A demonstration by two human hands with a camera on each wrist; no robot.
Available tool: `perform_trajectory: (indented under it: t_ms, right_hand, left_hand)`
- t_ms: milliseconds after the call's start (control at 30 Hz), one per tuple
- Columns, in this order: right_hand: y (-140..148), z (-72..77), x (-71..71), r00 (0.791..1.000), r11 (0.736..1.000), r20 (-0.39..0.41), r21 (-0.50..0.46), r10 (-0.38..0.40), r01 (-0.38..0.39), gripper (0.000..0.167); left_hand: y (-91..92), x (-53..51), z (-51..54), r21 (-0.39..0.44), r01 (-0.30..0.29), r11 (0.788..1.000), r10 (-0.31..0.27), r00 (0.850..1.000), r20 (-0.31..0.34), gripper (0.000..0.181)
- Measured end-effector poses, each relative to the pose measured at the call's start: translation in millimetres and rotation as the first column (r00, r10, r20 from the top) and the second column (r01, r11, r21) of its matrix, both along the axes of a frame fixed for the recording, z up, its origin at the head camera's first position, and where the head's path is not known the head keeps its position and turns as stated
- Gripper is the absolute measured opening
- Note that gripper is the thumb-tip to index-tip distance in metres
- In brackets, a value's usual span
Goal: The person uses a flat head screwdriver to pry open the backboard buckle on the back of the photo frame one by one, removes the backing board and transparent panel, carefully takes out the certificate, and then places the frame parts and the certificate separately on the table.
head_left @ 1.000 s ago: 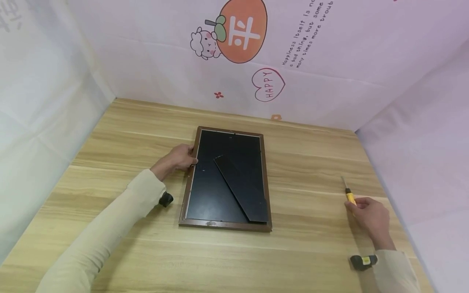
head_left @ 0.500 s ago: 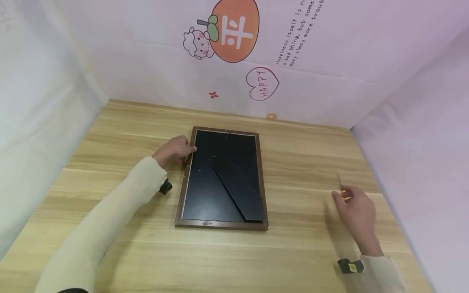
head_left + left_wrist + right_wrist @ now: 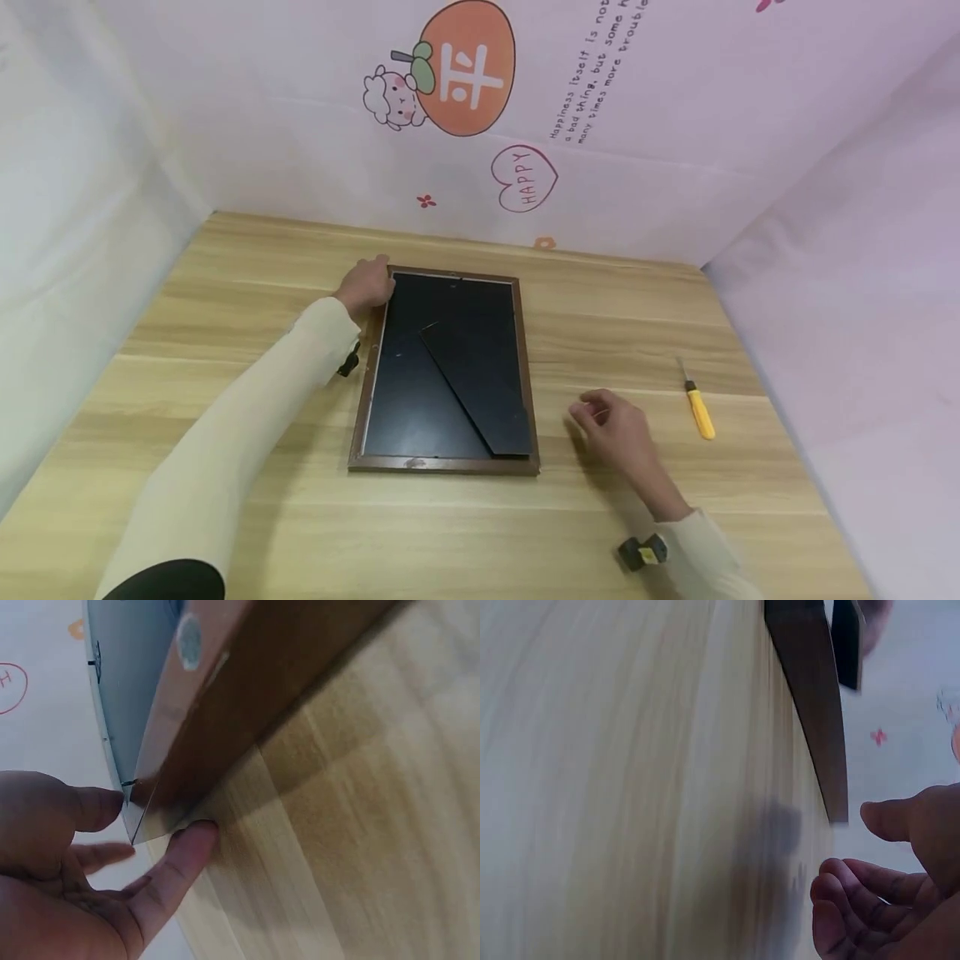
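Note:
A brown picture frame [image 3: 360,417] lies back side up, its black backing [image 3: 408,400] and slanted stand leg [image 3: 480,392] showing. My left hand [image 3: 367,284] is at the frame's far left corner; in the left wrist view the thumb and fingers of that hand [image 3: 82,877] lie around the corner of the frame [image 3: 202,712], fingers relaxed. My right hand [image 3: 618,425] hovers right of the frame, holding nothing, with thumb and fingers apart in the right wrist view, the hand [image 3: 900,892] beside the frame's edge [image 3: 814,697].
A yellow screwdriver [image 3: 700,412] lies on the wooden table [image 3: 420,542], right of my right hand. A printed white cloth [image 3: 300,142] stands behind the table, with plain cloth at both sides.
My right hand has let go of the screwdriver and moved left toward the frame. My left hand has slid up the frame's left side to its far corner.

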State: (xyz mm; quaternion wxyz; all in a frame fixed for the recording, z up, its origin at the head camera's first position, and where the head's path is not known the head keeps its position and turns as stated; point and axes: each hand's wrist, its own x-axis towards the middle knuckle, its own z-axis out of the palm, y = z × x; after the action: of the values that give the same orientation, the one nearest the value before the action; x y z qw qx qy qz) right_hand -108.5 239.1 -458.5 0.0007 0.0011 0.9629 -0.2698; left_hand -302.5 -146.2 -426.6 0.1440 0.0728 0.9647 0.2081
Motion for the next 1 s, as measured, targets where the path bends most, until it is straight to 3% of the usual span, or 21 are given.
perform_trajectory:
  t_ms: [200, 433, 700, 1000]
  right_hand:
    - [-36.7, -8.2, -2.2, 0.995, 0.992, 0.037, -0.084, 0.098, -0.094, 0.02]
    - [-57.2, -7.2, -6.5, 0.991, 0.991, 0.094, -0.111, 0.09, -0.08, 0.019]
    - [-60.4, -7.1, -11.6, 0.991, 0.987, 0.084, -0.127, 0.107, -0.096, 0.017]
    - [-42.8, -2.3, -29.3, 0.984, 0.983, 0.085, -0.108, 0.155, -0.146, 0.02]
  left_hand:
    - [-1.1, -5.2, -5.6, -0.033, 0.019, 0.999, -0.02, 0.999, -0.027, 0.046]
    - [-4.0, -10.5, -10.4, -0.014, -0.015, 1.0, 0.014, 0.998, -0.056, 0.046]
    - [-6.7, -9.5, -11.0, 0.022, 0.008, 1.0, -0.007, 0.997, -0.082, 0.044]
    - [-14.5, -8.4, -12.2, 0.058, -0.01, 0.998, 0.015, 0.996, -0.087, 0.046]
